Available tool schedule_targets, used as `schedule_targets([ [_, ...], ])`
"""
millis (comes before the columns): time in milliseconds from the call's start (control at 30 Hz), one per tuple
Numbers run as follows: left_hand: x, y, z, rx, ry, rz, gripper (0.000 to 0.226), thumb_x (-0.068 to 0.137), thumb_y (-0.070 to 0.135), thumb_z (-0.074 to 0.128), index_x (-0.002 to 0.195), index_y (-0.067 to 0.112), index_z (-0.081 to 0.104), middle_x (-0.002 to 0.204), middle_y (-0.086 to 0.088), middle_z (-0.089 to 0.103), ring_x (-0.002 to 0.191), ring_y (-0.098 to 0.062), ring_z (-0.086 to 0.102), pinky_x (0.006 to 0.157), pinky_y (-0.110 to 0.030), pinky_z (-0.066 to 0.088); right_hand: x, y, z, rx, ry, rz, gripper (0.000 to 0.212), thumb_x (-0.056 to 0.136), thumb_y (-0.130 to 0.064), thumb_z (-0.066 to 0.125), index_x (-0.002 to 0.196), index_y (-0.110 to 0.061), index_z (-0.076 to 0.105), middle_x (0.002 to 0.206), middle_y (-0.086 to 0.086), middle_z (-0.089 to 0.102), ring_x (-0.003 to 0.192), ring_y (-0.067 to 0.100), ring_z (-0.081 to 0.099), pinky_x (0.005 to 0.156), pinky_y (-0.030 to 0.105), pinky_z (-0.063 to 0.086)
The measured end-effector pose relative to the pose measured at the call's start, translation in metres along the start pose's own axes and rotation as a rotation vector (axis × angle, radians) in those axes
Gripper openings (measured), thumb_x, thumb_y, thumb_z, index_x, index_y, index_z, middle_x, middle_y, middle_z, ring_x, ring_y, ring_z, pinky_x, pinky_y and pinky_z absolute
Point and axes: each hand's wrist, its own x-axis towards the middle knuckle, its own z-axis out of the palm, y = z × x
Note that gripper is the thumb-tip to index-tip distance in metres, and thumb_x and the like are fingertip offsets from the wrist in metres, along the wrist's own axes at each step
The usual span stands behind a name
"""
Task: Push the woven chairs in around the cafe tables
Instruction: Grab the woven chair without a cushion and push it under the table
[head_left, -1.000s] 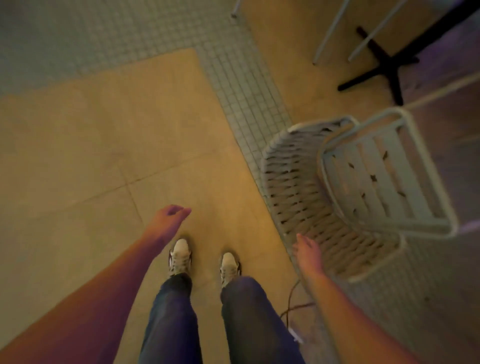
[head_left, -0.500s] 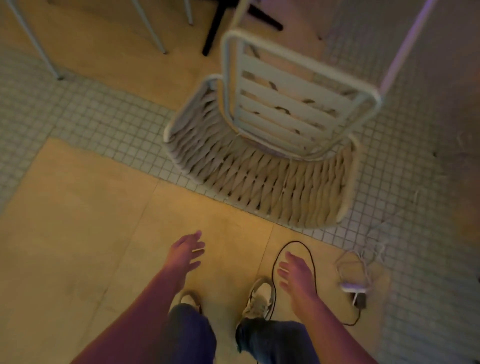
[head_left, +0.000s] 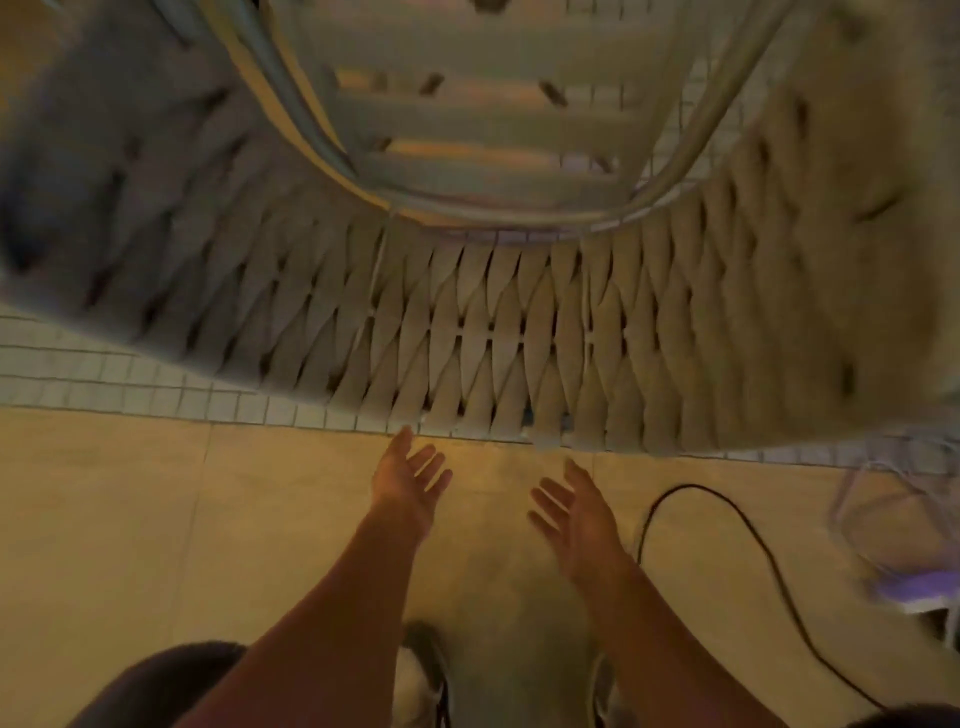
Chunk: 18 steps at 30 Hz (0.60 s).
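Note:
A pale woven chair (head_left: 493, 322) fills the upper half of the head view, its curved woven back facing me and its slatted seat (head_left: 483, 119) beyond it. My left hand (head_left: 410, 480) reaches forward with fingers spread, its fingertips just short of the lower rim of the woven back. My right hand (head_left: 574, 512) is also open, palm turned inward, a little below the rim. Neither hand touches the chair. No table is in view.
A black cable (head_left: 748, 530) loops over the beige floor to the right of my right arm. A pale wire object with a purple part (head_left: 914, 561) lies at the right edge. A strip of small white tiles (head_left: 130, 384) runs under the chair. My shoes show at the bottom.
I have turned to face the chair's back and stepped closer, so it now fills the view. Both hands have risen and stretched forward toward the woven back.

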Motion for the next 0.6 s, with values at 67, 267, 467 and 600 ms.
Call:
schedule_targets([
  [67,0.049,-0.004,-0.001,-0.024,0.033,0.009,0.049,0.094,0.029,0.055,0.139,0.011,0.043,0.13,-0.018,0.054,0.122,-0.033,0.054,0.096,-0.041,0.047,0.046,0.01,0.01,0.099,-0.027,-0.008,0.04,0.094,-0.03,0.053,0.131,-0.017,0.046,0.123,0.012,0.052,0.111,0.03,0.053,0.092,0.044,0.045],
  [267,0.121,-0.011,0.004,-0.164,0.12,0.13,0.037,0.087,0.023,0.065,0.122,0.012,0.057,0.099,-0.012,0.066,0.081,-0.018,0.066,0.071,-0.024,0.052,0.115,0.022,0.035,0.355,-0.049,-0.09,0.03,0.087,-0.035,0.063,0.113,-0.021,0.057,0.104,0.002,0.058,0.088,0.015,0.058,0.081,0.031,0.05],
  [467,0.143,-0.01,0.007,-0.142,0.26,0.277,0.048,0.076,0.032,0.077,0.118,0.014,0.061,0.104,-0.006,0.068,0.09,-0.021,0.065,0.087,-0.038,0.057,0.13,0.006,0.05,0.436,0.099,-0.168,0.072,0.076,-0.041,0.073,0.137,-0.018,0.041,0.14,0.005,0.047,0.127,0.022,0.046,0.103,0.034,0.042],
  [600,0.14,-0.009,0.018,-0.175,0.327,0.383,0.055,0.077,0.024,0.074,0.128,0.015,0.055,0.109,-0.003,0.067,0.083,-0.013,0.064,0.069,-0.023,0.057,0.137,0.005,0.044,0.417,0.119,-0.168,0.062,0.071,-0.039,0.078,0.122,-0.017,0.049,0.123,0.005,0.054,0.108,0.022,0.054,0.102,0.037,0.046],
])
